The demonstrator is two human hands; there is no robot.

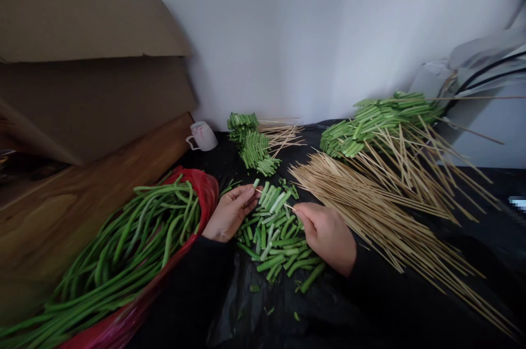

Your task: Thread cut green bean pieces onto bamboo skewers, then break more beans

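My right hand [329,234] is closed on a bamboo skewer [290,207] that points left, over a heap of cut green bean pieces [283,250]. Several bean pieces [273,198] sit side by side across the skewer. At the skewer's left end, my left hand [234,209] pinches a single short bean piece [256,183] between thumb and fingers. Part of the skewer's tip shows beside those fingers. Loose skewers [370,201] lie in a wide bundle to the right of my right hand.
A red plastic bag [209,195] of long green beans [135,234] lies at left. Behind are filled skewers [252,143], more filled skewers [378,119] at right, and a white mug [202,136]. A cardboard box [94,102] stands at left on wood; black plastic [255,321] covers the work surface.
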